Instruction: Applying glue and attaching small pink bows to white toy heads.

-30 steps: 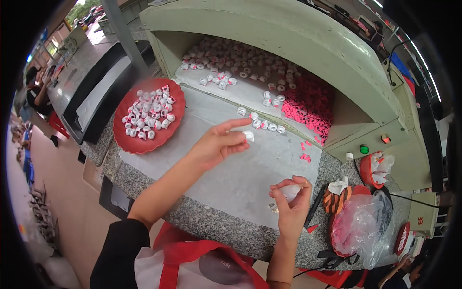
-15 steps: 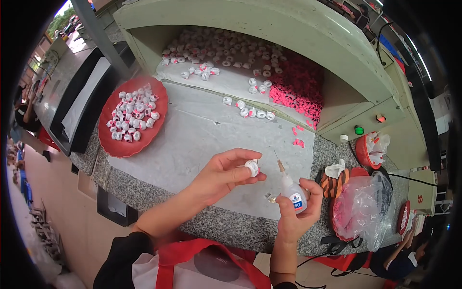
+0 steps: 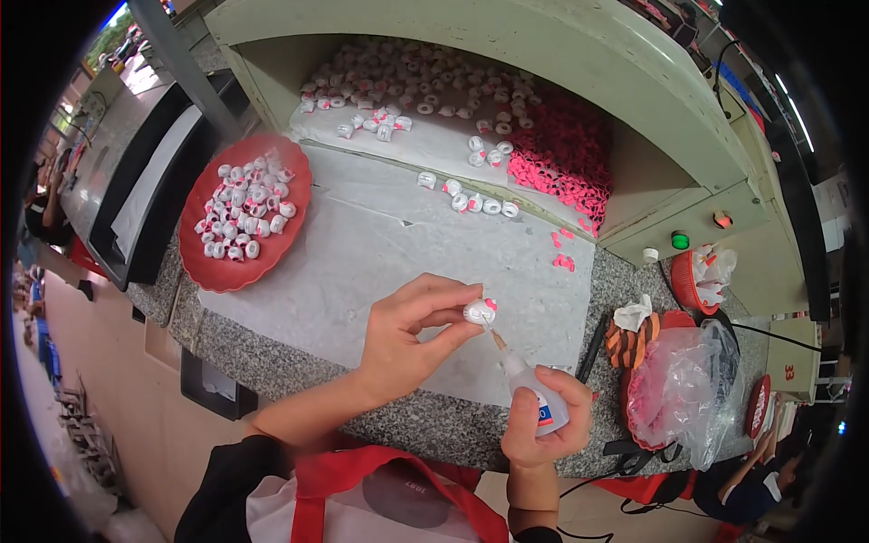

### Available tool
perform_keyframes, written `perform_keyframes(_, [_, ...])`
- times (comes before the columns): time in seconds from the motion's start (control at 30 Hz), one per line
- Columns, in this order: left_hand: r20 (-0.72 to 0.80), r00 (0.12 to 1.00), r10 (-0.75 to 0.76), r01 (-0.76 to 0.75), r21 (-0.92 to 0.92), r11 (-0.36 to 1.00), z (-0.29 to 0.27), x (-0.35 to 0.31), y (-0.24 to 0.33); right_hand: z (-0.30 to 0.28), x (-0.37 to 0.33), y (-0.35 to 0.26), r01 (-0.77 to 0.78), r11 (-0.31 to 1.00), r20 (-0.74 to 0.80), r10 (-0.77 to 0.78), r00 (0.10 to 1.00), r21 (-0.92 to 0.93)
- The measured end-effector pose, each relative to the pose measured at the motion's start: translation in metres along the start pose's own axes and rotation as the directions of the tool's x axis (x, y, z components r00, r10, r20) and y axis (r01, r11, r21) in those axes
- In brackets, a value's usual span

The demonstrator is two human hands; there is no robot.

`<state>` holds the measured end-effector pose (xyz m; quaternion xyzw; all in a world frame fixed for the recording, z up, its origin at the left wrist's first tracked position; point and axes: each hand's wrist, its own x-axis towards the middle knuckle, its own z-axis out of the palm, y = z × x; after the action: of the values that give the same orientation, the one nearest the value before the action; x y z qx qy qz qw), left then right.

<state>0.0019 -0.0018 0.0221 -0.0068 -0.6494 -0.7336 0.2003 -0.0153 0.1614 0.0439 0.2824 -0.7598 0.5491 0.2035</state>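
My left hand [image 3: 407, 337] pinches a small rounded white piece [image 3: 477, 313] with a bright pink patch between thumb and fingertips. In my right hand [image 3: 528, 445], thumb and fingers wrap round a clear plastic glue bottle [image 3: 550, 418], tilted up to the left. Its thin needle nozzle [image 3: 499, 341] reaches the lower edge of the white piece; whether it touches cannot be made out. Both hands are over the near part of a white sheet [image 3: 362, 244]. Beyond them lies a short row of similar white pieces [image 3: 475, 204].
At left, a red scalloped plate [image 3: 193, 258] carries many white pieces. A pale green open cabinet [image 3: 507, 41] holds heaped white pieces and a pile of pink bits [image 3: 566, 167]. Small pink bits [image 3: 563, 262] lie on the sheet. Rightward are a plastic bag [image 3: 674, 385] and a red basket [image 3: 685, 282].
The bottle has moved left and down, and its needle now meets the white piece rather than standing apart. The white piece has been turned, with its pink patch now uppermost.
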Motion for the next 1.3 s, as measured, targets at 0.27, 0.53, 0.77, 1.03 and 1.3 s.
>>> perform_keyframes(0.27, [0.008,1.0,0.004,-0.005,0.041,0.999,-0.0001,-0.001,0.003,0.0029,0.0019,0.0007,0.022,1.0,0.014,-0.023,1.0,0.004])
perform_keyframes(0.53, [0.023,0.999,0.027,-0.03,0.125,0.992,-0.0012,-0.0022,0.0013,0.0024,0.0028,0.0007,0.062,0.998,0.035,-0.062,0.997,-0.018])
perform_keyframes(0.77, [-0.053,0.996,0.078,-0.064,0.23,0.971,0.001,0.0001,0.0023,-0.0003,0.0012,-0.0036,-0.028,1.0,0.053,0.027,0.998,0.01])
perform_keyframes(1.03, [0.013,1.0,0.009,-0.011,0.111,0.994,-0.001,0.0016,0.002,-0.001,0.0029,0.0002,-0.024,1.0,0.021,0.024,0.999,-0.013])
perform_keyframes(1.3, [0.021,0.984,-0.178,0.179,-0.188,0.966,-0.0013,0.0009,0.0042,-0.0052,0.008,0.0,0.072,0.997,0.059,-0.072,0.996,0.003])
